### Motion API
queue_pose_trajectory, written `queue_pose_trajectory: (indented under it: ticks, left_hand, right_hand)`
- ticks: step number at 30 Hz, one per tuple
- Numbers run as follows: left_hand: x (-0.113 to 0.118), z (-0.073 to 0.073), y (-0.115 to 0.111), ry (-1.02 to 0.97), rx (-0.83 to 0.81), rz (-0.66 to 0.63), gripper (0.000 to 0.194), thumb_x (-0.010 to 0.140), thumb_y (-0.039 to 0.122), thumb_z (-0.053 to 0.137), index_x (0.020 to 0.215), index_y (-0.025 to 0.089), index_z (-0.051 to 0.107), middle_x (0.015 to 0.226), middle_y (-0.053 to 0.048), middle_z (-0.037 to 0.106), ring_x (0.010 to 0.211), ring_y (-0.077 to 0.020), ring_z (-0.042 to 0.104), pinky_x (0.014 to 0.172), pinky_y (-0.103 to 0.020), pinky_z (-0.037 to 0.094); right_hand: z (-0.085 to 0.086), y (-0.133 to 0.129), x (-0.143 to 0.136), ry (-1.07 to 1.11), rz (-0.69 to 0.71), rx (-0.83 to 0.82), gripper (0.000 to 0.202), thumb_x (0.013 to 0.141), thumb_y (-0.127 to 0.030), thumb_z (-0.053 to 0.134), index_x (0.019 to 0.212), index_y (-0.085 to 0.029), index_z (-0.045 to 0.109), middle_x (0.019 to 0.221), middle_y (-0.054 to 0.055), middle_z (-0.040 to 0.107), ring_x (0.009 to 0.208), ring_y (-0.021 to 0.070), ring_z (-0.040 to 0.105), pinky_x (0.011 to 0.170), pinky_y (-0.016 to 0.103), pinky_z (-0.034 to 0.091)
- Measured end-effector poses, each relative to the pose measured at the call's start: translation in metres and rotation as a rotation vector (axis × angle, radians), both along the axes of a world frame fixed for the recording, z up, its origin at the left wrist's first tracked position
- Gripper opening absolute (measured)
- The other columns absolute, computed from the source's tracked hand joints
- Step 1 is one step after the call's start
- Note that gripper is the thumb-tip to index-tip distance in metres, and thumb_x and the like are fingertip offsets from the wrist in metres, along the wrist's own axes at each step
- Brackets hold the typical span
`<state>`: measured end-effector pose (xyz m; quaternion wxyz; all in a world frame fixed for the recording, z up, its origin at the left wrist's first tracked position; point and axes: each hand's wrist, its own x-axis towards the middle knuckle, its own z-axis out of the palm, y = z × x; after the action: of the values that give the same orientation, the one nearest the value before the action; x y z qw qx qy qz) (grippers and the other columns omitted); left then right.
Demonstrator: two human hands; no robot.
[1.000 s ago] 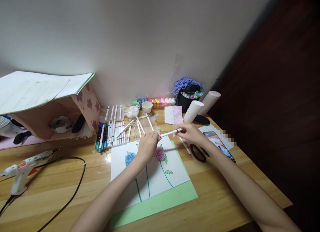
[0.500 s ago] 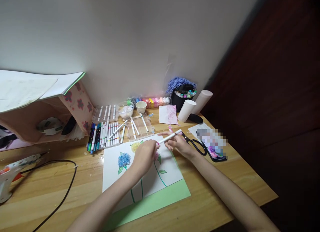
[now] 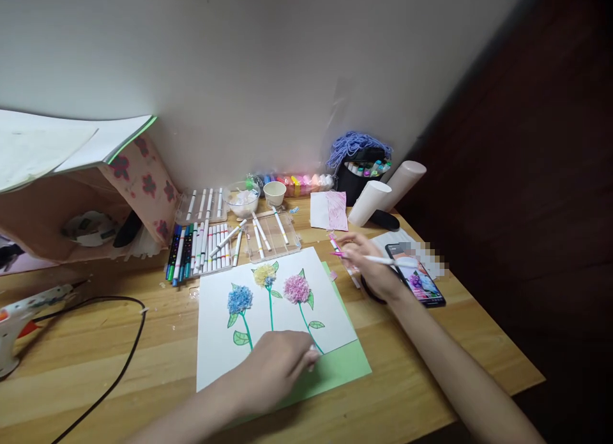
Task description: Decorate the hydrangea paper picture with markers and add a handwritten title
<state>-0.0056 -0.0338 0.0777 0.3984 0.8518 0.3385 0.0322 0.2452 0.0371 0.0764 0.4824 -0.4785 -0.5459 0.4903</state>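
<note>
My right hand (image 3: 376, 268) is closed around a white marker (image 3: 383, 260), whose pink end points left and whose far end is blurred over the phone. My left hand (image 3: 280, 367) rests at or just above the lower part of a white drawing sheet (image 3: 215, 348). Its fingers are pinched, and a small pale thing or fingertip shows there, too unclear to name. Blue (image 3: 240, 299), yellow (image 3: 265, 275) and pink (image 3: 297, 289) textured flower heads sit on the sheet above green stems and leaves. Green paper (image 3: 352, 361) sticks out beneath it.
White markers (image 3: 220, 246) and clear cases (image 3: 272, 236) lie behind the sheet. A bowl (image 3: 242, 201), paper cup (image 3: 274, 193) and white rolls (image 3: 371, 203) stand near the wall. Right lies a phone (image 3: 421, 284); left, a glue gun (image 3: 38, 303) with its cord.
My hands have moved apart. The left came down toward the sheet's lower edge, uncovering the pink and yellow flowers; the right moved right with the marker, which both hands were touching before.
</note>
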Motion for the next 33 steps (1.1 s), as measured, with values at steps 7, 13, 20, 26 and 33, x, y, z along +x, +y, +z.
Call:
queue_pose_trajectory:
  ticks: [7, 13, 20, 26, 33]
  left_hand:
    - [0.034, -0.062, -0.01, 0.074, 0.365, -0.072, 0.021, 0.095, 0.026, 0.033, 0.084, 0.018, 0.05, 0.08, -0.003, 0.062, 0.071, -0.0199, 0.056, 0.061, -0.03, 0.042]
    - [0.028, -0.074, -0.007, -0.049, 0.386, -0.079, 0.015, 0.091, 0.026, 0.044, 0.078, 0.018, 0.047, 0.076, -0.002, 0.059, 0.066, -0.0181, 0.054, 0.057, -0.028, 0.041]
    - [0.031, -0.086, -0.004, -0.204, 0.379, -0.071, 0.015, 0.09, 0.028, 0.045, 0.079, 0.019, 0.048, 0.072, -0.001, 0.06, 0.063, -0.0175, 0.055, 0.053, -0.029, 0.04]
    - [0.03, -0.085, -0.003, -0.197, 0.305, -0.074, 0.015, 0.091, 0.029, 0.043, 0.082, 0.018, 0.049, 0.075, -0.002, 0.061, 0.066, -0.0181, 0.056, 0.054, -0.03, 0.041]
    - [0.028, -0.074, 0.001, -0.141, 0.24, -0.12, 0.01, 0.089, 0.026, 0.047, 0.084, 0.018, 0.052, 0.078, -0.002, 0.062, 0.068, -0.0189, 0.057, 0.057, -0.03, 0.043]
  right_hand:
    - [-0.067, 0.039, -0.059, -0.165, 0.01, -0.024, 0.014, 0.075, -0.032, 0.061, 0.075, -0.022, 0.052, 0.075, 0.001, 0.058, 0.069, 0.0167, 0.055, 0.06, 0.028, 0.043]
    - [-0.083, 0.045, -0.057, -0.23, -0.11, -0.082, 0.027, 0.078, -0.036, 0.06, 0.065, -0.021, 0.042, 0.056, -0.005, 0.048, 0.055, 0.0127, 0.052, 0.053, 0.025, 0.041]
    - [-0.085, 0.043, -0.058, -0.367, -0.183, -0.068, 0.031, 0.083, -0.032, 0.055, 0.06, -0.021, 0.037, 0.05, -0.006, 0.044, 0.049, 0.01, 0.043, 0.051, 0.023, 0.037]
    - [-0.084, 0.042, -0.057, -0.411, -0.181, -0.056, 0.031, 0.082, -0.03, 0.055, 0.059, -0.022, 0.036, 0.052, -0.006, 0.042, 0.05, 0.0096, 0.041, 0.049, 0.023, 0.034]
    - [-0.083, 0.041, -0.058, -0.425, -0.186, -0.038, 0.029, 0.082, -0.028, 0.054, 0.058, -0.021, 0.039, 0.052, -0.005, 0.044, 0.05, 0.0094, 0.042, 0.05, 0.023, 0.034]
